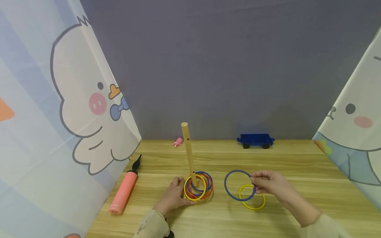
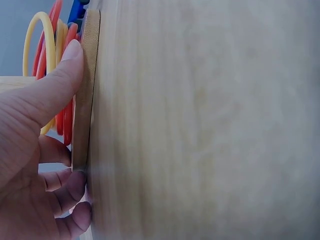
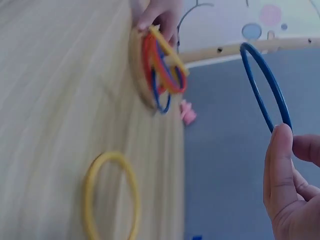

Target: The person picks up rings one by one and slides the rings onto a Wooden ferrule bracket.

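Observation:
A wooden ring-toss stand (image 1: 189,153) rises from the table, its peg upright with several yellow, red and blue rings stacked loosely around its foot. My left hand (image 1: 173,195) grips the edge of the stand's round base (image 2: 86,95), thumb on one side and fingers curled at the rim. To the right of the stand, my right hand (image 1: 272,185) pinches a blue ring (image 3: 272,82) between thumb and fingers, apart from the peg. Beneath that ring, a yellow ring (image 1: 253,208) lies flat on the table.
At the left lies a pink hand pump (image 1: 125,191) with a black nozzle. Along the back edge are a small pink toy figure (image 1: 178,142) and a dark blue toy wagon (image 1: 256,139). A grey cloth (image 1: 226,72) hangs behind, with printed cloths at both sides.

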The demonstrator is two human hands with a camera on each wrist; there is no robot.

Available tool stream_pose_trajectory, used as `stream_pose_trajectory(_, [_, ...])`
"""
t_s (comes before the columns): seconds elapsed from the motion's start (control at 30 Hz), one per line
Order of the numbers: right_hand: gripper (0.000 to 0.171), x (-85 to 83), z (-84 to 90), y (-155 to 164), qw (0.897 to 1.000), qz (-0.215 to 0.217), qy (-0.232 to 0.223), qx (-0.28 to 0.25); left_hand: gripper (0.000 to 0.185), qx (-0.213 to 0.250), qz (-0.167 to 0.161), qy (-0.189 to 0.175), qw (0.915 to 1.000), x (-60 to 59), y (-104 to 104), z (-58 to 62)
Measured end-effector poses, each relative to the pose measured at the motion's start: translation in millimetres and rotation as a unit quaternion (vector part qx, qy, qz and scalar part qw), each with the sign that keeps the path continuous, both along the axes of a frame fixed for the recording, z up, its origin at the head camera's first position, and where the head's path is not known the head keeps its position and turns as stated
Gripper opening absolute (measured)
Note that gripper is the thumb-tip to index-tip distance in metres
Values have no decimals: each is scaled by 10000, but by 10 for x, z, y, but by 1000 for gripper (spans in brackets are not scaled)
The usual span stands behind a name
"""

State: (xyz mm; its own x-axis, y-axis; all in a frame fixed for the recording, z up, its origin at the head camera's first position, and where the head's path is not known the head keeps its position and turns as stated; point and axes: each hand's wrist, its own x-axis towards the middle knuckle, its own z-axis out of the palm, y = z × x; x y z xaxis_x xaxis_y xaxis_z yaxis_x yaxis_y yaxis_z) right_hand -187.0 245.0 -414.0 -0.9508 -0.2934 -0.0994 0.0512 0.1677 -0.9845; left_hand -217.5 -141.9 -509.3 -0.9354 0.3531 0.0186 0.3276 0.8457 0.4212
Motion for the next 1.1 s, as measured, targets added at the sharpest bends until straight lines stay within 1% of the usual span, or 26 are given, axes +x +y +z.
stream_pose_trajectory(0.13, [42, -18, 128, -144, 9997, -4, 38, -223, 115, -44, 24, 53, 10000, 2, 3, 10])
stream_pose_trajectory(0.37, [39, -36, 321, -354, 9973, 60, 26, -732, 114, -25, 32, 65, 10000, 14, 12, 10])
stream_pose_trajectory(0.43, [38, -38, 378, -421, 9967, -5, 9, -816, 114, -4, 35, 71, 10000, 15, 11, 14])
stream_pose_trajectory(0.6, [36, -58, 521, -591, 9950, -130, 161, -974, 113, 43, 12, 147, 9999, 11, 9, 25])
stream_pose_trajectory(0.9, [31, -80, 747, -883, 9876, -97, 410, -1510, 115, 20, -3, 73, 10000, 8, 0, -10])
stream_pose_trajectory(1.1, [24, -81, 892, -1038, 9793, -90, 608, -1927, 115, 14, -17, 90, 10000, 17, 0, 9])
